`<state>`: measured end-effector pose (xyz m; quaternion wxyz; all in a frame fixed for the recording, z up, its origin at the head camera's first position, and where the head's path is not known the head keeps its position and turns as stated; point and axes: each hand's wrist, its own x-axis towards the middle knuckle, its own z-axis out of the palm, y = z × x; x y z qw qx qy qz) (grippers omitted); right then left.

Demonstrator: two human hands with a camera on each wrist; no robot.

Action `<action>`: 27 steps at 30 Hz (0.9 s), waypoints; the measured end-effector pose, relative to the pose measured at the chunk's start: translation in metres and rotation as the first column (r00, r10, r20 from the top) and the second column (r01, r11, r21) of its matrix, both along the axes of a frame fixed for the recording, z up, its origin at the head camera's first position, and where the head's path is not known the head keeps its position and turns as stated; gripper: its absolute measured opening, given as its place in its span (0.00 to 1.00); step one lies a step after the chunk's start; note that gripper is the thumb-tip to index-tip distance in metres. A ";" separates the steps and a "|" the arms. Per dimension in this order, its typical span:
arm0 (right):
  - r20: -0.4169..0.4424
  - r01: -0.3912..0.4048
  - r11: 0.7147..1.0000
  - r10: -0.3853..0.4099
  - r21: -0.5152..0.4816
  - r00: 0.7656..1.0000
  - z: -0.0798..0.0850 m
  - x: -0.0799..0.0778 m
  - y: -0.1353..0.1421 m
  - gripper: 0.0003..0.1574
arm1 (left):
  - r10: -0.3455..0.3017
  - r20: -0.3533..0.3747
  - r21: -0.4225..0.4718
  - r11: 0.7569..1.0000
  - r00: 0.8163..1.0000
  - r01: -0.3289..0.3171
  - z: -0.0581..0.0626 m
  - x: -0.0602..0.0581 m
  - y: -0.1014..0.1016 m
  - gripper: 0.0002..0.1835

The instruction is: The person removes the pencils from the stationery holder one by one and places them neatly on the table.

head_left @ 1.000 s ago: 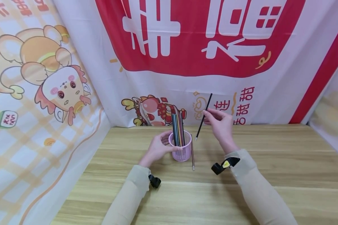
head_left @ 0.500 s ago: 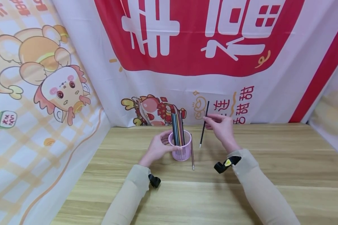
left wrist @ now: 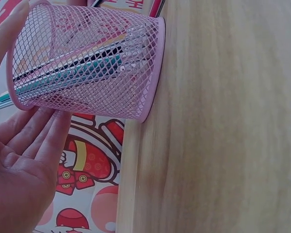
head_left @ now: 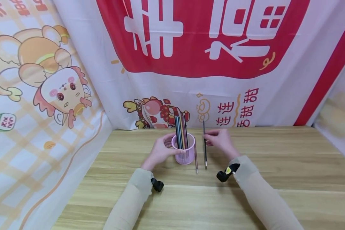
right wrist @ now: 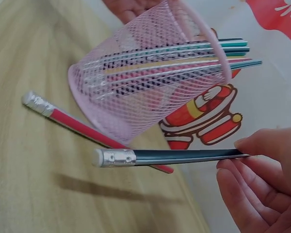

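In the head view, a pink mesh cup (head_left: pixel 190 158) w/ a bundle of pencils (head_left: pixel 180 127) is held nr ctr by the L hand (head_left: pixel 160 150), thumb & fingers curved about its rim. Just right of frame ctr, a black pencil (head_left: pixel 205 153) is pinched by the R hand (head_left: pixel 220 140), eraser end pointed toward frame bottom. Betw. cup & black pencil, a red pencil (head_left: pixel 196 156) is seen on the table (head_left: pixel 172 204).

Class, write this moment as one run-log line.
left hand: holds pink cup | right hand: pinches black pencil | red pencil: on table beside cup | other pencils: in cup
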<state>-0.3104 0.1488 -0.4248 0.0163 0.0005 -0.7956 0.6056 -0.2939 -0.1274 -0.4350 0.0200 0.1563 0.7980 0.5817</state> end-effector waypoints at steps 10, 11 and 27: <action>0.071 -0.027 0.999 0.023 0.047 0.997 -0.013 0.005 -0.004 0.17 | 0.002 -0.004 -0.013 1.000 1.000 -0.002 0.002 0.003 -0.003 0.47; 0.076 -0.034 0.998 0.030 0.050 0.997 -0.015 0.004 -0.005 0.17 | 0.004 -0.004 -0.013 1.000 1.000 -0.004 0.002 0.003 -0.003 0.47; 0.122 -0.025 0.997 0.016 0.071 0.992 -0.033 0.002 -0.015 0.20 | 0.001 -0.004 -0.021 1.000 1.000 -0.001 0.000 0.000 -0.007 0.48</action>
